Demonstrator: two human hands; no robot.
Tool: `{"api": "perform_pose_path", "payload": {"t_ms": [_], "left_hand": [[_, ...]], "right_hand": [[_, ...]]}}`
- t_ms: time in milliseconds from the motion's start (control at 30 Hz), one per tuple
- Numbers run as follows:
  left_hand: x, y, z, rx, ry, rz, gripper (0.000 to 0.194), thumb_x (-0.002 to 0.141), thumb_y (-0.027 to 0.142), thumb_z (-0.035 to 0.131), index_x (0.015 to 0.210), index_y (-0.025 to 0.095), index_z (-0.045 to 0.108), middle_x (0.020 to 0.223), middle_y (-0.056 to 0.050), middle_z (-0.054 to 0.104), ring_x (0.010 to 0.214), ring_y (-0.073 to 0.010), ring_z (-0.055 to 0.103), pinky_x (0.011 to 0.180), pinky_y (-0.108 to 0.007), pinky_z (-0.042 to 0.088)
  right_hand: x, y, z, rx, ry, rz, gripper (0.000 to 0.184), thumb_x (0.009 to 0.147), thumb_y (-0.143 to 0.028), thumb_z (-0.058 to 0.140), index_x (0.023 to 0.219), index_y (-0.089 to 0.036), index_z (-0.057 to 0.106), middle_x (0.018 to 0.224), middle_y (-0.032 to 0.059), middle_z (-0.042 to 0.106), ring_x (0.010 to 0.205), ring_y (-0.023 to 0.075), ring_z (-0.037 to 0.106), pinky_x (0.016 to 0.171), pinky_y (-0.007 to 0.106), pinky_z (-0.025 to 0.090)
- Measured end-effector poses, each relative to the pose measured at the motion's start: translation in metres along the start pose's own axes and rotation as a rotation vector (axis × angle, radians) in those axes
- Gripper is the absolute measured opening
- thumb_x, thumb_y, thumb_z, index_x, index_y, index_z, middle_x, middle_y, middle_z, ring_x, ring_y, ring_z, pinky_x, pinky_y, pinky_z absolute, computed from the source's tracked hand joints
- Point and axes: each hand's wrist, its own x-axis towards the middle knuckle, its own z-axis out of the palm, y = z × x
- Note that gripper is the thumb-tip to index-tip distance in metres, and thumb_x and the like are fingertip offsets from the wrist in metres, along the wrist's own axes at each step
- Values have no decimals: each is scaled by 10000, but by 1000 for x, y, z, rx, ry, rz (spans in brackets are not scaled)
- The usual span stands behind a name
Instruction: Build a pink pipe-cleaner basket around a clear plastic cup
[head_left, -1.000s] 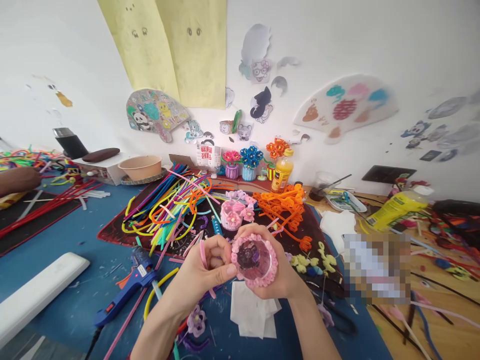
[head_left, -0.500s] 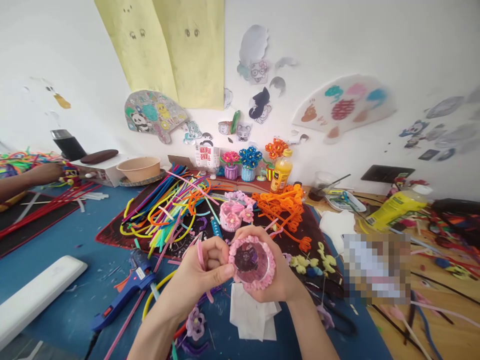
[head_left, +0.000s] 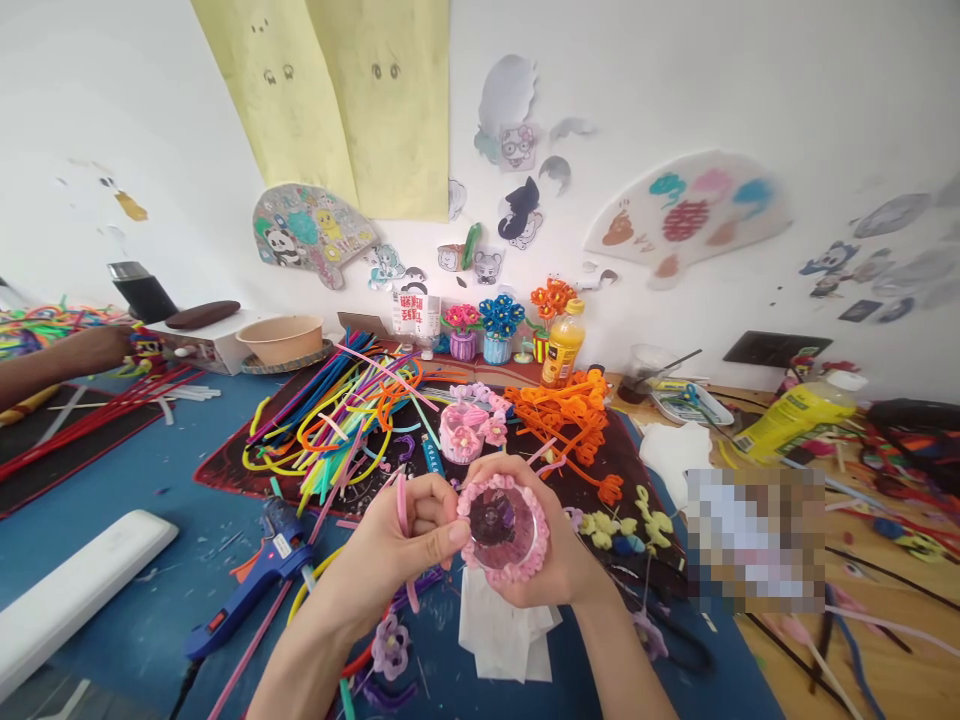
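Note:
My right hand (head_left: 551,515) is wrapped round a clear plastic cup (head_left: 501,530), its mouth tilted toward me. A bumpy pink pipe-cleaner trim runs round the cup's rim. My left hand (head_left: 424,535) is closed, thumb and forefinger pinching the trim at the rim's left side. A pink pipe cleaner (head_left: 403,503) passes through the left hand, its lower end hanging below the palm. Just beyond the hands stands a small pink basket with flowers (head_left: 461,430). Folded white paper (head_left: 506,630) lies under the cup.
A blue glue gun (head_left: 262,575) lies left of my arm, near a white bar-shaped case (head_left: 82,600). Coloured pipe cleaners (head_left: 330,420) and orange flowers (head_left: 570,420) spread over the dark mat. A juice bottle (head_left: 562,345) stands behind. Another person's hand (head_left: 109,348) is at far left.
Hardly anything differs. The view has shifted very slightly; both hands keep the same hold on the cup and its pink trim.

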Motion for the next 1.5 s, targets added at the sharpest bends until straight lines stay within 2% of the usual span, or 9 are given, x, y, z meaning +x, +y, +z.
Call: {"api": "perform_pose_path", "payload": {"t_ms": [233, 400, 533, 633, 733, 900, 1167, 1300, 1500], "left_hand": [[-1, 11, 4, 113, 120, 142, 365, 744, 468, 772, 904, 187, 602, 712, 45, 544, 567, -66, 415, 508, -178, 297], [0, 4, 13, 463, 279, 232, 400, 786, 434, 724, 1114, 233, 617, 949, -8, 622, 479, -50, 343, 447, -217, 254], [4, -6, 17, 624, 382, 265, 553, 750, 444, 750, 1231, 213, 606, 1084, -68, 670, 489, -74, 391, 463, -241, 314], [9, -10, 14, 600, 417, 254, 489, 809, 467, 682, 1219, 203, 639, 983, -61, 716, 467, -86, 399, 455, -244, 309], [12, -11, 7, 493, 419, 274, 398, 845, 449, 647, 1169, 220, 682, 950, -53, 747, 549, -126, 537, 517, -240, 398], [13, -10, 2, 465, 450, 286, 368, 859, 443, 636, 1148, 219, 681, 1035, -73, 753, 778, -184, 659, 656, -260, 482], [31, -8, 2, 398, 414, 260, 427, 811, 505, 660, 1072, 168, 683, 982, -85, 742, 725, -178, 641, 619, -262, 479], [36, -10, -1, 386, 453, 249, 369, 817, 476, 651, 1008, 165, 703, 917, -71, 730, 826, -205, 650, 651, -259, 458], [15, 5, -8, 338, 524, 227, 315, 834, 447, 650, 1015, 191, 680, 710, 32, 547, 627, -106, 464, 560, -222, 326]], "right_hand": [[-2, 9, 0, 338, 116, 155, 749, 606, -429, 868, 1221, -337, 451, 1104, 30, 627, 966, 240, 636, 826, 365, 534], [-2, 20, 0, 408, 152, 229, 719, 736, -636, 734, 1314, -329, 436, 1220, 76, 639, 1137, 295, 624, 939, 454, 517], [-2, 26, 0, 345, 211, 217, 754, 792, -721, 611, 1400, -324, 406, 1382, 96, 556, 1358, 277, 462, 1086, 461, 407], [0, 21, -1, 382, 176, 255, 656, 879, -699, 503, 1421, -345, 399, 1485, 74, 467, 1402, 255, 411, 1100, 474, 392], [2, 12, -3, 399, 159, 265, 561, 899, -542, 615, 1398, -356, 440, 1502, 42, 459, 1394, 237, 421, 1140, 458, 348], [6, 13, -7, 383, 265, 261, 657, 814, -473, 751, 1379, -320, 455, 1412, 80, 549, 1294, 274, 525, 1092, 472, 406], [9, 23, -7, 315, 297, 288, 639, 630, -462, 890, 1154, -244, 596, 1235, 90, 664, 1098, 284, 634, 909, 385, 520], [11, 23, -9, 311, 352, 335, 558, 651, -492, 865, 1079, -221, 630, 1162, 91, 692, 1046, 272, 650, 857, 354, 531], [11, 36, -16, 282, 515, 400, 585, 652, -446, 865, 1124, -243, 583, 1176, 65, 675, 1058, 233, 639, 886, 341, 506]]}}
